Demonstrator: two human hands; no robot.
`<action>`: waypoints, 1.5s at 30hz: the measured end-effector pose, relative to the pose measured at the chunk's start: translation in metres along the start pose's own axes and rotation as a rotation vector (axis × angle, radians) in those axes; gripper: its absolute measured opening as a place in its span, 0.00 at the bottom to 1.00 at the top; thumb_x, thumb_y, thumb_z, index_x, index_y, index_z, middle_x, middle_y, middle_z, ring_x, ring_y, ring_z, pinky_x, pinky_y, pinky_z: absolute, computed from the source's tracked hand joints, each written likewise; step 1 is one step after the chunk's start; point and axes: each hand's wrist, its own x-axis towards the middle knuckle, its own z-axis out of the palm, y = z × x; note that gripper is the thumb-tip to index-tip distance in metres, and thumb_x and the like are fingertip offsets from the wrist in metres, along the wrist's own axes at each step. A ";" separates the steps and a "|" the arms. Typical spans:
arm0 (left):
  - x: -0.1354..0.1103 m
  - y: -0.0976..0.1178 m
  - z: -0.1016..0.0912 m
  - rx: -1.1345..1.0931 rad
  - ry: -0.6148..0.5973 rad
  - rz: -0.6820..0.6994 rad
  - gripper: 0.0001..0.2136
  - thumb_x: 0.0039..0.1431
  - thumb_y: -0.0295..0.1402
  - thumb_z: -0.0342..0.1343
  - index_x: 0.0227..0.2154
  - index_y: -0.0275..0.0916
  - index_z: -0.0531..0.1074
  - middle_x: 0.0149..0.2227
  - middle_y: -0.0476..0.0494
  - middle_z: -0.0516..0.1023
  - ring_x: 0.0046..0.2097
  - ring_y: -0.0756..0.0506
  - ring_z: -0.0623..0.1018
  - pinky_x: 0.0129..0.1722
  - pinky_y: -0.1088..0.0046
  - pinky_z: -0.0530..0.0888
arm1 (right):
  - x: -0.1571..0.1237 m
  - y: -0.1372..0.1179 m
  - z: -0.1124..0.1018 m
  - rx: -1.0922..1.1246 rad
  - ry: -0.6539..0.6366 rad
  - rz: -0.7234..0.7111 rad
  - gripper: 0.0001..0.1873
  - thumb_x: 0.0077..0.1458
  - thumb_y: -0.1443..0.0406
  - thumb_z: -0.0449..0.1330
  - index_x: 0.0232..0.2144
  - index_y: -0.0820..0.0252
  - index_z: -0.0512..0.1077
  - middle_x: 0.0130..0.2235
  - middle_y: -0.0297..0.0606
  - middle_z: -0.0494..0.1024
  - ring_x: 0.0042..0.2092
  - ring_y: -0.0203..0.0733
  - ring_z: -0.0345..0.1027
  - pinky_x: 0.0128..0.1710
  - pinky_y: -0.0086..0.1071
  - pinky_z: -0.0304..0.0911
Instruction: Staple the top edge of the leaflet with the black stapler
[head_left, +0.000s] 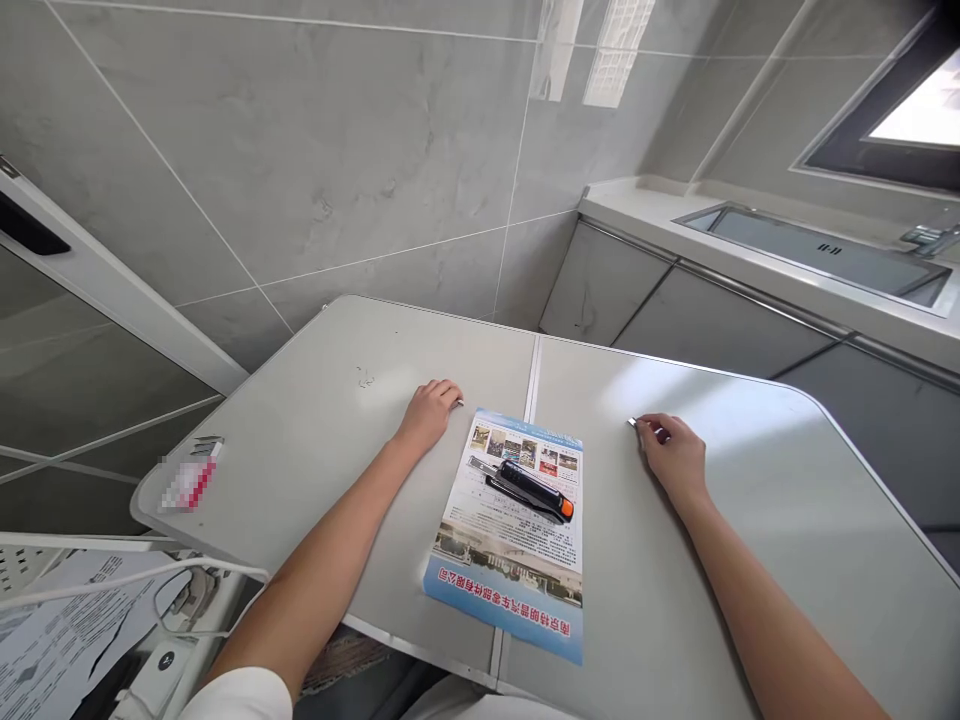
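Observation:
My left hand [431, 415] rests on the table left of the leaflet, its fingers closed on a small silvery piece [460, 402]; only the tip shows. To the right of the leaflet, my right hand [675, 458] pinches a short silvery strip [633, 422] that looks like a row of staples between thumb and finger. Between the hands, a black stapler [529, 488] with an orange end lies across the printed leaflet [502, 610], its silvery metal part sticking out to the left. Neither hand touches the stapler.
The pale folding table [757, 520] has a seam down its middle. A blurred white and pink box [189, 480] with grey strips on it lies near the left edge. Papers [97, 620] and a white cable [135, 580] are at lower left. A tiled wall and sink [810, 250] stand beyond.

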 end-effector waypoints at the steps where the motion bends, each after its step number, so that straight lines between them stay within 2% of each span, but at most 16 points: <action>1: -0.001 0.002 0.000 -0.033 0.014 -0.005 0.10 0.71 0.24 0.50 0.43 0.41 0.77 0.49 0.40 0.82 0.52 0.39 0.78 0.53 0.59 0.72 | 0.001 0.000 0.000 0.004 0.003 0.010 0.21 0.58 0.47 0.57 0.35 0.56 0.78 0.33 0.39 0.77 0.31 0.45 0.68 0.40 0.43 0.63; 5: -0.005 0.016 0.000 -0.369 0.091 -0.063 0.11 0.75 0.28 0.46 0.49 0.41 0.73 0.42 0.43 0.80 0.45 0.44 0.79 0.48 0.65 0.74 | 0.004 0.001 0.003 0.025 0.016 0.051 0.21 0.56 0.46 0.59 0.39 0.56 0.76 0.34 0.39 0.77 0.32 0.45 0.68 0.41 0.43 0.64; 9: -0.012 0.028 -0.005 -0.599 0.088 0.020 0.13 0.76 0.32 0.45 0.51 0.41 0.75 0.46 0.42 0.79 0.44 0.46 0.78 0.47 0.69 0.74 | 0.008 -0.002 0.006 0.024 0.019 0.079 0.19 0.54 0.48 0.60 0.38 0.56 0.75 0.33 0.38 0.77 0.32 0.45 0.68 0.40 0.42 0.64; 14: -0.017 0.035 -0.019 -0.604 -0.016 0.082 0.14 0.77 0.39 0.48 0.49 0.41 0.77 0.46 0.42 0.79 0.44 0.46 0.78 0.45 0.69 0.74 | 0.009 -0.009 0.007 0.041 0.049 0.110 0.18 0.54 0.51 0.60 0.39 0.57 0.73 0.32 0.37 0.75 0.32 0.43 0.67 0.40 0.40 0.64; 17: -0.018 0.036 -0.026 -0.616 -0.117 0.120 0.14 0.77 0.40 0.48 0.56 0.43 0.74 0.49 0.43 0.82 0.49 0.44 0.79 0.50 0.67 0.73 | 0.006 -0.015 0.009 -0.025 0.071 0.084 0.15 0.57 0.53 0.59 0.39 0.58 0.72 0.31 0.37 0.74 0.34 0.45 0.66 0.43 0.40 0.63; 20: -0.018 0.034 -0.030 -0.640 -0.197 0.075 0.17 0.76 0.42 0.51 0.62 0.44 0.67 0.44 0.46 0.84 0.47 0.45 0.80 0.50 0.66 0.74 | 0.003 -0.021 0.010 -0.109 0.089 0.007 0.13 0.60 0.56 0.58 0.42 0.58 0.72 0.34 0.41 0.74 0.41 0.50 0.66 0.47 0.42 0.63; 23: -0.016 0.033 -0.031 -0.579 -0.202 0.102 0.12 0.75 0.42 0.52 0.52 0.43 0.74 0.44 0.45 0.83 0.45 0.44 0.79 0.48 0.66 0.74 | -0.002 -0.029 0.007 -0.148 0.109 -0.101 0.15 0.63 0.58 0.57 0.49 0.58 0.71 0.39 0.45 0.75 0.47 0.55 0.65 0.49 0.44 0.63; 26: -0.015 0.033 -0.030 -0.536 -0.223 0.281 0.10 0.74 0.39 0.54 0.44 0.43 0.79 0.47 0.42 0.82 0.49 0.43 0.78 0.52 0.63 0.75 | -0.012 -0.045 0.005 -0.180 0.111 -0.233 0.14 0.67 0.58 0.55 0.49 0.59 0.72 0.41 0.47 0.75 0.47 0.56 0.65 0.51 0.48 0.63; 28: -0.013 0.034 -0.030 -0.548 -0.264 0.400 0.09 0.73 0.38 0.55 0.44 0.44 0.79 0.49 0.41 0.82 0.52 0.42 0.77 0.56 0.61 0.74 | -0.026 -0.064 0.006 -0.139 0.073 -0.327 0.12 0.69 0.58 0.53 0.47 0.57 0.72 0.41 0.46 0.75 0.47 0.56 0.65 0.53 0.50 0.62; 30: -0.013 0.035 -0.031 -0.569 -0.304 0.458 0.08 0.73 0.37 0.56 0.45 0.44 0.80 0.49 0.41 0.82 0.53 0.42 0.77 0.56 0.60 0.74 | -0.049 -0.090 0.008 0.006 -0.028 -0.426 0.10 0.71 0.59 0.53 0.45 0.55 0.72 0.40 0.44 0.76 0.45 0.54 0.67 0.52 0.50 0.64; 33: -0.012 0.036 -0.034 -0.602 -0.361 0.450 0.09 0.72 0.39 0.58 0.45 0.43 0.81 0.48 0.39 0.83 0.53 0.41 0.79 0.58 0.59 0.74 | -0.091 -0.127 0.010 0.300 -0.183 -0.480 0.09 0.72 0.59 0.53 0.45 0.54 0.71 0.41 0.43 0.76 0.44 0.51 0.69 0.46 0.46 0.67; 35: -0.013 0.037 -0.035 -0.638 -0.396 0.429 0.09 0.71 0.40 0.59 0.45 0.44 0.81 0.49 0.38 0.83 0.54 0.40 0.79 0.59 0.58 0.74 | -0.114 -0.145 0.009 0.376 -0.283 -0.506 0.10 0.72 0.57 0.54 0.49 0.53 0.70 0.45 0.44 0.76 0.47 0.53 0.70 0.48 0.48 0.68; 39: -0.013 0.037 -0.034 -0.704 -0.451 0.425 0.10 0.70 0.41 0.60 0.46 0.43 0.82 0.49 0.37 0.83 0.54 0.41 0.80 0.59 0.58 0.74 | -0.132 -0.154 0.015 0.278 -0.423 -0.544 0.22 0.67 0.56 0.62 0.59 0.52 0.66 0.52 0.48 0.75 0.52 0.56 0.71 0.51 0.49 0.69; 45: -0.013 0.035 -0.029 -0.687 -0.475 0.399 0.11 0.68 0.43 0.62 0.44 0.43 0.83 0.47 0.37 0.84 0.52 0.40 0.82 0.57 0.58 0.75 | -0.130 -0.147 0.027 0.227 -0.442 -0.529 0.14 0.68 0.63 0.60 0.55 0.51 0.70 0.45 0.44 0.78 0.46 0.53 0.72 0.46 0.46 0.70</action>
